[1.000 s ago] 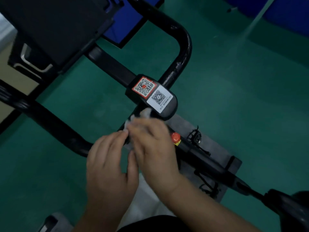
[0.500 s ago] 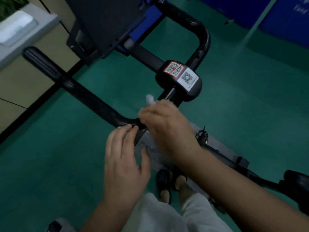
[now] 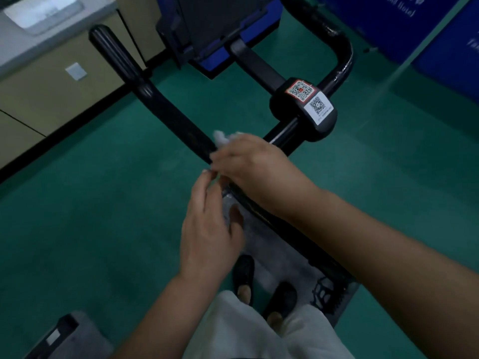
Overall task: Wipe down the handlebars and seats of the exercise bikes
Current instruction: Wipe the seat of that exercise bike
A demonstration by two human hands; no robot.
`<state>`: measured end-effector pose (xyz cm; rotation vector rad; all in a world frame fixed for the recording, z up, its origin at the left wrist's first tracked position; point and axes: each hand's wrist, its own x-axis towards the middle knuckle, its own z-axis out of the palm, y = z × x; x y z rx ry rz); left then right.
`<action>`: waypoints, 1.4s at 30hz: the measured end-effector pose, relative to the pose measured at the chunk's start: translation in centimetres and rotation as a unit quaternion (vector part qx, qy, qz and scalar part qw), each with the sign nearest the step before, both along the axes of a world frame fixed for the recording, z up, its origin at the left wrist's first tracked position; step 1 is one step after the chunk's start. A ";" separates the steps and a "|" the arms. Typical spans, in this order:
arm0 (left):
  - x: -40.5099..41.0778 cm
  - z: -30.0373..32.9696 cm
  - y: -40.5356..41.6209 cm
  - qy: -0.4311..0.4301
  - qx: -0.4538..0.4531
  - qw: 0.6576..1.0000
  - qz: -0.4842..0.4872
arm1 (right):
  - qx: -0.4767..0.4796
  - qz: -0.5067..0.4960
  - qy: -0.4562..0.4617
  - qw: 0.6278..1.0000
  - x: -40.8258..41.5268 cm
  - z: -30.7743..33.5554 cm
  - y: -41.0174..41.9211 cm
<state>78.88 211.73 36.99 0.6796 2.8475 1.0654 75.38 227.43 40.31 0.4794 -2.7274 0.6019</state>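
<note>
Right hand (image 3: 248, 164), head view: fingers curled round white wipe (image 3: 223, 138), pressed on black handlebar (image 3: 166, 104) at frame centre. Left hand (image 3: 210, 224), 7 o'clock of it: fingers relaxed, holding nothing. QR-labelled clamp (image 3: 305, 107) at 1 o'clock.

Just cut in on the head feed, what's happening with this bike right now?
A person stands over a black exercise-bike handlebar. Their right hand holds a crumpled white wipe against the left bar, near the black centre clamp with QR-code stickers. The left hand hovers beside it with relaxed fingers, holding nothing visible.
</note>
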 end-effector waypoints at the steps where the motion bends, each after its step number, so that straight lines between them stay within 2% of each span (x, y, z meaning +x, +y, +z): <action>1: 0.5 -0.1 0.1 0.002 0.000 1.000 -0.010 | 0.002 -0.009 -0.006 1.000 1.8 -0.4 1.1; 4: 2.4 -0.9 1.1 0.014 -0.001 0.999 -0.052 | -0.087 -0.141 -0.082 0.983 8.7 -2.0 3.9; 6: 4.0 -1.7 2.4 0.009 -0.007 0.997 -0.081 | -0.189 -0.240 -0.112 0.946 13.6 -3.2 5.0; 8: 5.9 -2.8 4.1 0.008 -0.019 0.993 -0.116 | -0.247 -0.319 -0.140 0.904 18.5 -4.5 5.4; 15: 16.4 -6.9 11.9 -0.023 -0.034 0.968 -0.248 | -0.331 -0.498 -0.194 0.778 36.0 -8.8 8.2; 17: 20.1 -7.8 14.6 -0.038 -0.038 0.958 -0.283 | -0.323 -0.533 -0.173 0.763 40.5 -9.2 10.1; 23: 28.5 -9.9 22.1 -0.047 -0.031 0.937 -0.345 | -0.232 -0.607 -0.053 0.758 49.3 -9.6 18.5; 25: 29.6 -10.3 24.3 -0.041 -0.032 0.940 -0.337 | -0.173 -0.609 -0.076 0.770 50.3 -10.6 21.0; 28: 29.8 -11.0 26.9 -0.022 -0.033 0.947 -0.319 | -0.041 -0.580 -0.169 0.796 52.3 -13.5 22.0; 31: 29.4 -11.8 28.3 -0.023 -0.052 0.949 -0.312 | -0.034 -0.563 -0.136 0.814 54.9 -15.0 21.6; 33: 29.2 -12.1 28.6 -0.026 -0.059 0.947 -0.314 | -0.051 -0.594 -0.105 0.796 54.4 -15.2 23.0; 36: 28.8 -12.6 28.6 -0.023 -0.051 0.946 -0.319 | -0.089 -0.659 -0.103 0.740 49.9 -15.8 25.1; 37: 28.6 -12.8 28.6 -0.021 -0.045 0.946 -0.322 | -0.091 -0.644 -0.117 0.751 48.8 -16.0 24.7; 40: 27.8 -13.2 28.4 -0.018 -0.020 0.941 -0.337 | -0.038 -0.500 -0.142 0.854 50.9 -15.9 23.2; 41: 27.6 -13.2 28.4 -0.019 -0.013 0.940 -0.341 | -0.020 -0.477 -0.152 0.866 52.5 -15.4 23.6; 42: 27.4 -13.3 28.5 -0.018 -0.005 0.939 -0.344 | -0.014 -0.483 -0.160 0.861 53.6 -15.1 24.6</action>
